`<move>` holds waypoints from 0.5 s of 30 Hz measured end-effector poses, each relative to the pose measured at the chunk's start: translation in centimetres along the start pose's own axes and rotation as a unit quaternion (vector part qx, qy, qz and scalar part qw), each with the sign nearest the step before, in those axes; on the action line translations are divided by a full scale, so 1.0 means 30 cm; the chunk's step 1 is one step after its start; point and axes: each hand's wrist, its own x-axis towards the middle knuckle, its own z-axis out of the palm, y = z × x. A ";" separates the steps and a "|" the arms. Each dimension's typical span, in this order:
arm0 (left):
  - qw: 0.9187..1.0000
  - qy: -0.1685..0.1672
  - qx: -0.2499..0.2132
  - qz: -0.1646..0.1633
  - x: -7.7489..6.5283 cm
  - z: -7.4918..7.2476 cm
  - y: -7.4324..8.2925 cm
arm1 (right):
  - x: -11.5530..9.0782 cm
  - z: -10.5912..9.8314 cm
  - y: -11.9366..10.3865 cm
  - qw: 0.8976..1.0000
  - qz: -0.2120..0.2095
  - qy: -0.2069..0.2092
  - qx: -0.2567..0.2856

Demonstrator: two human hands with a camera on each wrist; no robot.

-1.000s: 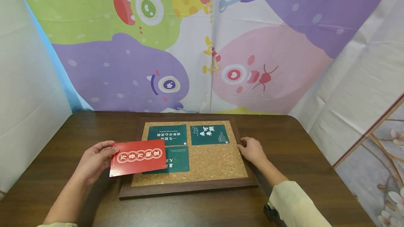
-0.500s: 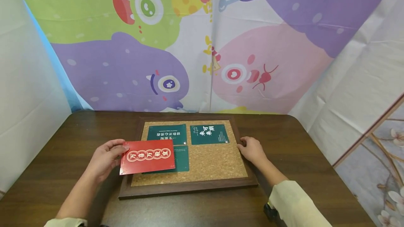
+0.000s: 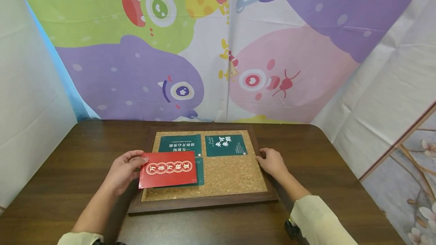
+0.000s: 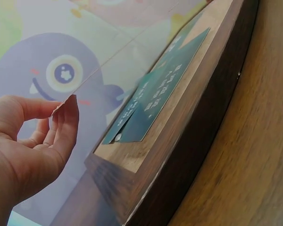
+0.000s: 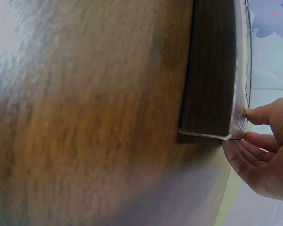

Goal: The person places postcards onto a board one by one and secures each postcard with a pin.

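Observation:
My left hand [image 3: 125, 170] pinches a red card [image 3: 168, 169] with pale lettering by its left edge, thumb on top. The card hangs over the left half of a framed cork board [image 3: 235, 175] and covers most of a green card [image 3: 200, 171] beneath it. Seen edge-on in the left wrist view, the red card [image 4: 101, 66] stands apart from the board's face. My right hand [image 3: 271, 162] grips the board's right edge. In the right wrist view its thumb lies on the dark frame [image 5: 210, 70], with the other fingers at the side.
Two more green cards lie along the board's far side, one at left [image 3: 180, 143] and one at right [image 3: 226, 145]. A brown wooden table [image 3: 190, 226] carries the board. Behind it hangs a cartoon-printed curtain [image 3: 211, 48].
My left hand has moved right with the red card, which now covers more of the near green card. The right hand and the cork board have stayed in place.

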 end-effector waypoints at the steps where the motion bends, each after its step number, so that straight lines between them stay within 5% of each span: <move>1: 1.000 -0.001 -0.001 0.000 0.002 0.004 -0.001 | 0.000 0.000 0.001 1.000 -0.001 0.001 -0.001; 15: 1.000 0.000 -0.020 -0.009 0.021 0.067 -0.004 | 0.002 0.003 0.004 1.000 -0.005 0.003 0.000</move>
